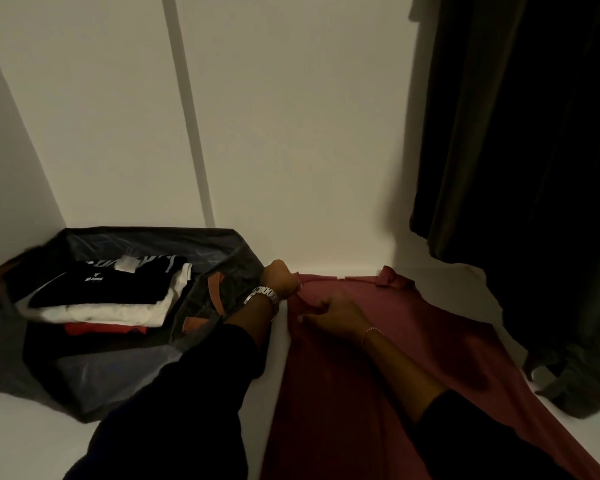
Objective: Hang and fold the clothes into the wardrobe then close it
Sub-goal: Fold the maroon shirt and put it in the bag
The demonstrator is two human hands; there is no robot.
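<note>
A dark red garment (354, 375) lies spread on the white wardrobe floor (447, 292), its collar end toward the back wall. My left hand (280, 277) grips the garment's upper left corner near the wall. Just right of it, my right hand (336, 315) pinches a fold of the same cloth. Both arms wear dark sleeves; a metal watch sits on the left wrist and a thin bracelet on the right.
A dark grey fabric bin (219, 258) with orange handles stands at the left, holding a stack of folded black, white and red clothes (101, 299). Dark garments (534, 168) hang at the right, reaching the floor. White wardrobe walls (291, 133) close the back and left.
</note>
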